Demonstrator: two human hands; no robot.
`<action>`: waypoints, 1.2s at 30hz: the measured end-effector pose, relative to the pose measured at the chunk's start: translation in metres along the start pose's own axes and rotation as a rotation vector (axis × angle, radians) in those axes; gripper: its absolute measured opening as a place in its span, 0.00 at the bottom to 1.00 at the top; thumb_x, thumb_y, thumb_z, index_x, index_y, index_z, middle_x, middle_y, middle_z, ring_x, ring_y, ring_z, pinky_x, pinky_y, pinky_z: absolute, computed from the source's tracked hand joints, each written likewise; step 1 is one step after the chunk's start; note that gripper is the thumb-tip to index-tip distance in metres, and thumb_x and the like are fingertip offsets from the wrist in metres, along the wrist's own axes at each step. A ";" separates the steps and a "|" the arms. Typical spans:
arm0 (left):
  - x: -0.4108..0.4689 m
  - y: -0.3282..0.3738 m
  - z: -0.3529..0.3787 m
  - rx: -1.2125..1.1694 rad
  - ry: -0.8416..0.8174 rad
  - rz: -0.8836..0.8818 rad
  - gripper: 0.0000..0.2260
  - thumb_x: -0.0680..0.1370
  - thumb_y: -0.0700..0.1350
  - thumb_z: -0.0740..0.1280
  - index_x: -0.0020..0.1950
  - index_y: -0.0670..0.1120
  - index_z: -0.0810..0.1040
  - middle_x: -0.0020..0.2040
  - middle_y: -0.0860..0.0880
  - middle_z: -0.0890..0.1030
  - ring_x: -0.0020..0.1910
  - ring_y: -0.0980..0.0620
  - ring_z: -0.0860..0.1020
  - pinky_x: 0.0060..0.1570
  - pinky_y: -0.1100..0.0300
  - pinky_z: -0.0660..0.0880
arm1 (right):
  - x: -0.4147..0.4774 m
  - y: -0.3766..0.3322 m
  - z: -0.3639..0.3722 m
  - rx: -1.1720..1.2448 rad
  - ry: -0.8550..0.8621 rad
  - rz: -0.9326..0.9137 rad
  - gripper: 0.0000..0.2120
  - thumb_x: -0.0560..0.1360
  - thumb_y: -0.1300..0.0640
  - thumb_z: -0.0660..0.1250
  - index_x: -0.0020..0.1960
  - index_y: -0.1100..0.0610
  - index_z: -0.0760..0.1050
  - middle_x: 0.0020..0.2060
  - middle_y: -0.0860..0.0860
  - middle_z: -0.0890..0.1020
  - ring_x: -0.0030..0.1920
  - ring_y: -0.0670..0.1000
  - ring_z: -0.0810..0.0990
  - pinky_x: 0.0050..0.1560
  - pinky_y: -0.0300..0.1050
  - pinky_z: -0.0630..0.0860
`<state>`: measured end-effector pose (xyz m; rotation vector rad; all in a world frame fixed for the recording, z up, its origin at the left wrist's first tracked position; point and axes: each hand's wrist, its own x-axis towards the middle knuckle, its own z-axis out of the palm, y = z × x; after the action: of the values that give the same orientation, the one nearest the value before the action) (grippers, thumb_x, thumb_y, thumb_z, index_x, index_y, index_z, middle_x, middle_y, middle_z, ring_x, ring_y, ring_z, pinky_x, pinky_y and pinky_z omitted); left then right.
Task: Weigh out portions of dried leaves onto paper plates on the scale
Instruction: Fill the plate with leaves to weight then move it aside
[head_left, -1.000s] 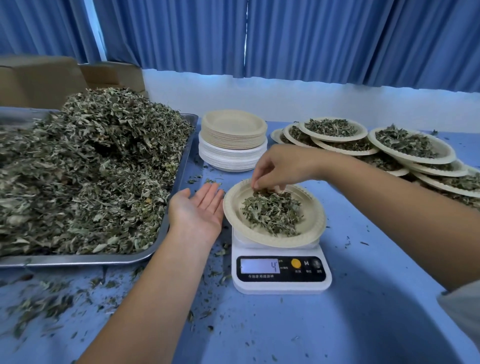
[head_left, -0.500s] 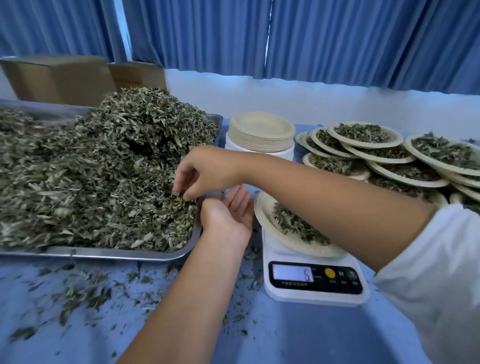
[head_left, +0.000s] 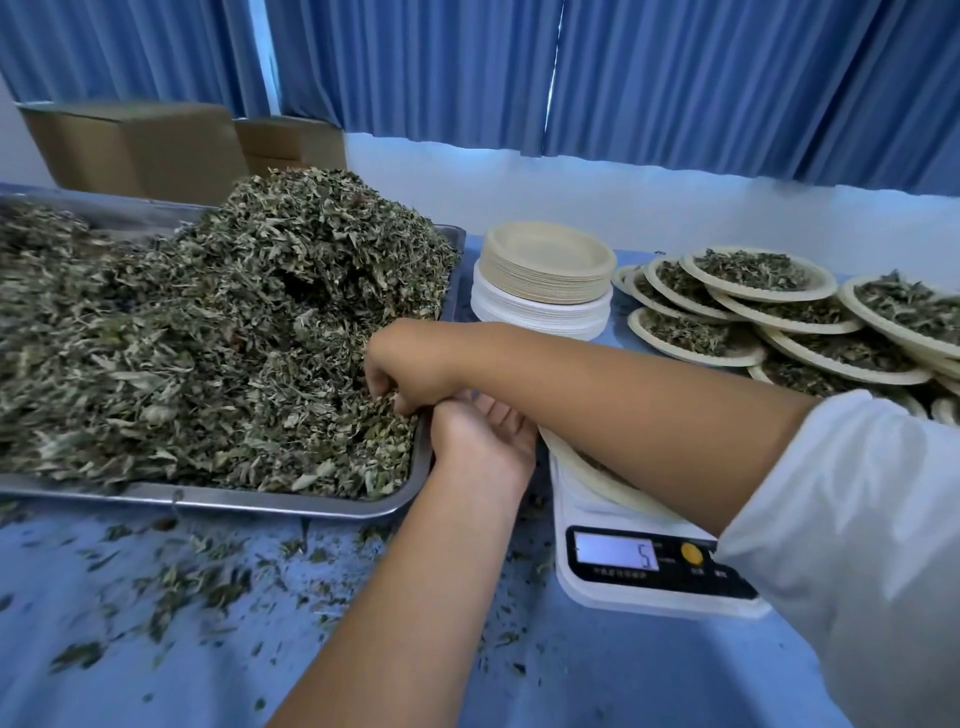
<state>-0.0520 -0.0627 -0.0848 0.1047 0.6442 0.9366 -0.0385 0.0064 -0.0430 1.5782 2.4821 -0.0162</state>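
A big heap of dried leaves (head_left: 218, 332) fills a steel tray (head_left: 291, 503) on the left. My right hand (head_left: 410, 366) reaches across my body into the heap's near right corner, its fingers curled round a pinch of leaves. My left hand (head_left: 480, 439) lies palm up with relaxed fingers just below it, between the tray and the scale. The white scale (head_left: 623, 566) shows 5 on its display. A paper plate (head_left: 587, 475) with leaves sits on it, mostly hidden by my right forearm.
A stack of empty paper plates (head_left: 543, 270) stands behind the scale. Several filled plates (head_left: 753, 291) overlap at the back right. Loose leaf scraps (head_left: 171, 582) litter the blue table in front of the tray. Cardboard boxes (head_left: 140, 145) stand at the back left.
My right hand left the plate on the scale, crossed left to the tray and dug its fingers into the leaves. The left hand stayed palm up beside the tray. The reading went from 4 to 5.
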 end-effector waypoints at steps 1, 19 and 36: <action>0.001 0.000 0.000 0.002 -0.013 0.001 0.12 0.82 0.45 0.55 0.44 0.47 0.76 0.34 0.51 0.80 0.37 0.54 0.77 0.35 0.59 0.73 | -0.001 0.001 -0.001 0.017 0.039 -0.006 0.16 0.74 0.58 0.72 0.61 0.56 0.79 0.55 0.52 0.82 0.53 0.53 0.80 0.53 0.43 0.75; 0.006 0.002 -0.001 0.063 -0.020 0.027 0.20 0.84 0.48 0.48 0.59 0.37 0.75 0.62 0.41 0.77 0.64 0.44 0.74 0.66 0.52 0.70 | -0.098 0.051 -0.020 0.925 0.524 0.174 0.06 0.70 0.63 0.75 0.42 0.53 0.83 0.35 0.44 0.84 0.39 0.41 0.80 0.51 0.38 0.78; 0.009 -0.005 -0.003 0.157 -0.041 0.061 0.20 0.84 0.49 0.48 0.59 0.39 0.74 0.59 0.43 0.79 0.62 0.45 0.75 0.55 0.53 0.74 | -0.189 0.089 0.032 0.560 0.323 0.382 0.07 0.71 0.60 0.72 0.45 0.48 0.80 0.24 0.30 0.75 0.29 0.30 0.73 0.33 0.25 0.66</action>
<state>-0.0462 -0.0593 -0.0937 0.2842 0.6795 0.9396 0.1244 -0.1285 -0.0325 2.4360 2.4868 -0.4704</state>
